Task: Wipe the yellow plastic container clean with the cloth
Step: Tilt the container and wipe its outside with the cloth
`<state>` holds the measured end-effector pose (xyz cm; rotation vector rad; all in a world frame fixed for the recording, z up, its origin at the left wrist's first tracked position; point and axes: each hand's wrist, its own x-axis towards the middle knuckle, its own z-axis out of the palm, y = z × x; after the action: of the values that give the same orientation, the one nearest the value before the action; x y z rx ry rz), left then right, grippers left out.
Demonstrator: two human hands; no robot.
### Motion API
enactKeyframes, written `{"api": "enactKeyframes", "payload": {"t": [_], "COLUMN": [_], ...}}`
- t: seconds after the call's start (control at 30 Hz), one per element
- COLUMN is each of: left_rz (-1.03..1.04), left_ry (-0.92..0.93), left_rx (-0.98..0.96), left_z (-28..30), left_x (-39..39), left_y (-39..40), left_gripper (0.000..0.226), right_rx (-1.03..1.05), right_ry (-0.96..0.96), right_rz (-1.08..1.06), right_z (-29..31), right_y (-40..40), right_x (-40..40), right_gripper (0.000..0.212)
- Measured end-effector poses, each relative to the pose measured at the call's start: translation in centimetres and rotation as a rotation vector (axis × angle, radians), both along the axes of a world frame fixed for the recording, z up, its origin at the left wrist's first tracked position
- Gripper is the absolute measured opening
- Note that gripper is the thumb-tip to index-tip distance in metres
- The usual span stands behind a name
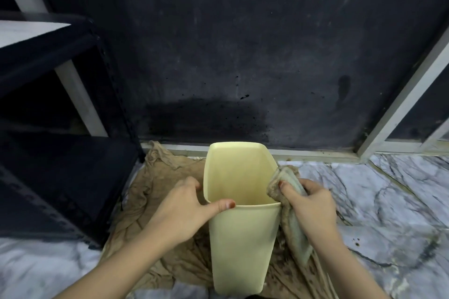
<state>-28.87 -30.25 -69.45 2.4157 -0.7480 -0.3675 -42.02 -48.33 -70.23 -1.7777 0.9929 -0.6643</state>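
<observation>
Marble floor [388, 201]; L hand [179, 211] grips yellow container [243, 238]; R hand [313, 204] holds cloth [289, 216].

My left hand [181, 206] and right hand [309, 201] bare, no gloves, rings or watch. Forearms bare, no sleeves visible, entering from 7 and 5 o'clock. Thumbnails short, dark reddish-brown tint.

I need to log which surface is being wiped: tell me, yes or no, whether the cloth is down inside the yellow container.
No: the right hand holds the cloth against the yellow container's outer right rim.
</observation>
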Motion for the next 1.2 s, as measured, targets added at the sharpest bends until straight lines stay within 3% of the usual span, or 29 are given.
{"api": "enactKeyframes", "payload": {"t": [0.13, 0.33, 0.67, 0.97, 1.2], "left_rz": [-0.143, -0.139, -0.031, 0.055, 0.127], "left_ry": [0.054, 0.009, 0.186, 0.144, 0.213], "left_rx": [0.007, -0.042, -0.098, -0.181, -0.128], "left_z": [0.6, 0.5, -0.2, 1.5, -0.8], "left_x": [-0.6, -1.1, -1.9, 1.9, 6.0], "left_y": [0.6, 1.8, 3.1, 2.9, 1.4], "left_gripper": [0.044, 0.029, 0.005, 0.010, 0.023], "right_rx": [0.005, -0.003, -0.011, -0.047, -0.037], "right_ry": [0.009, 0.008, 0.019, -0.037, -0.011], "right_rz": [-0.017, 0.057, 0.127, 0.120, 0.142], "right_z": [-0.5, -0.7, -1.2, -0.7, -2.4], "right_y": [0.4, 1.0, 2.3, 1.8, 0.8], "right_x": [-0.9, -1.9, -3.5, 1.7, 6.6], "right_gripper": [0.006, 0.006, 0.018, 0.015, 0.010]}}
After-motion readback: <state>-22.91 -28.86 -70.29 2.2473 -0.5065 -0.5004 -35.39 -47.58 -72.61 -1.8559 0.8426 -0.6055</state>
